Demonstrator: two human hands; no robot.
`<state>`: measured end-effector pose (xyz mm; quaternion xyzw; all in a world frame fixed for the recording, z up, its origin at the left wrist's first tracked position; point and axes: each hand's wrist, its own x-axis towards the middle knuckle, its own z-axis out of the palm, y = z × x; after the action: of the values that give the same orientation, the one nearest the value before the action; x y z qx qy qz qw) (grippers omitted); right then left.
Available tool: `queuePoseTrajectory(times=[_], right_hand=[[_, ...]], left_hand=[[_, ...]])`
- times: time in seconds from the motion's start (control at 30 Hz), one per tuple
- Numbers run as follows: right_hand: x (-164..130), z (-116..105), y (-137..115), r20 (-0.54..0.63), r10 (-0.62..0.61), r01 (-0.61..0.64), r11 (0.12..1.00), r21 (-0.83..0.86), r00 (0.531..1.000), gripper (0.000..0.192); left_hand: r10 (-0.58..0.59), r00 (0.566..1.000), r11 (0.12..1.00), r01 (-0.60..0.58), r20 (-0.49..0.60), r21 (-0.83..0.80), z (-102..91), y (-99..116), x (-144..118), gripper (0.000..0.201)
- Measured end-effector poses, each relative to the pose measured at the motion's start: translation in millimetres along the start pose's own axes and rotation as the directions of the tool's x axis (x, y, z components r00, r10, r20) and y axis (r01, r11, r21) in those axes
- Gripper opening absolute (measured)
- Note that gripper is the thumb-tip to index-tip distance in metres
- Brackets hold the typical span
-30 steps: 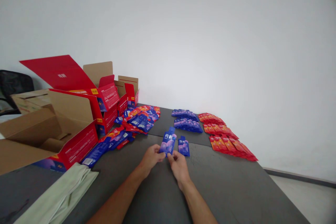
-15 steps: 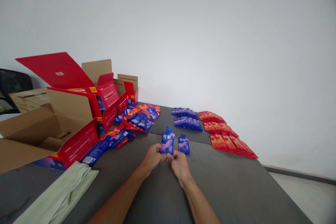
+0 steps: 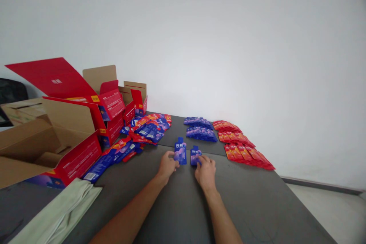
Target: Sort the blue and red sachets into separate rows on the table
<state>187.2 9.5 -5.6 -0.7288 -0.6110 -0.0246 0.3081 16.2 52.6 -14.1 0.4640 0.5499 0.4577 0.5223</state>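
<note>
two blue pouches [image 3: 180,152] flat, side by side

blue-purple pouches [image 3: 180,153], red pouches [image 3: 243,148], grey table [image 3: 177,213]

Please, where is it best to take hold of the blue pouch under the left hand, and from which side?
Probably by its near bottom edge, coming from the person's side: the blue pouch lies flat on the table, spout end pointing away, and the left hand already touches that near edge.

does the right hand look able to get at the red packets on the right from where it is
Probably yes. The right hand rests on a blue pouch, and only bare table lies between it and the nearest red packets, with nothing in the way.
</note>
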Motion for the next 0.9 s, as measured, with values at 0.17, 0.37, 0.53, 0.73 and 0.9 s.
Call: queuePoseTrajectory(times=[0.17, 0.37, 0.53, 0.73, 0.9], right_hand=[[-1.9, 7.4, 13.6, 0.124, 0.087, -0.070, 0.988, -0.139, 0.988, 0.039], [-1.1, 12.7, 22.3, 0.149, 0.085, -0.067, 0.990, -0.122, 0.985, 0.038], [0.2, 11.4, 19.3, 0.163, 0.093, -0.073, 0.990, -0.124, 0.982, 0.042], [-3.1, 10.3, 7.3, 0.212, -0.030, 0.043, 0.998, -0.055, 0.977, 0.053], [-6.4, 17.2, 6.9, 0.278, -0.044, 0.070, 0.994, -0.084, 0.960, 0.053]], left_hand=[[-0.005, 0.999, 0.978, -0.006, 0.049, 0.211, 33.4, 2.5, 13.1, 0.045], [0.070, 0.991, 0.930, -0.105, 0.112, 0.352, 47.3, 7.6, 17.5, 0.033], [0.196, 0.962, 0.606, -0.273, 0.193, 0.747, 41.5, 18.0, 7.2, 0.037], [0.374, 0.852, 0.361, -0.498, 0.367, 0.789, 37.7, 15.5, -1.2, 0.052], [0.324, 0.850, 0.369, -0.519, 0.416, 0.771, 38.8, 1.6, 4.0, 0.049]])
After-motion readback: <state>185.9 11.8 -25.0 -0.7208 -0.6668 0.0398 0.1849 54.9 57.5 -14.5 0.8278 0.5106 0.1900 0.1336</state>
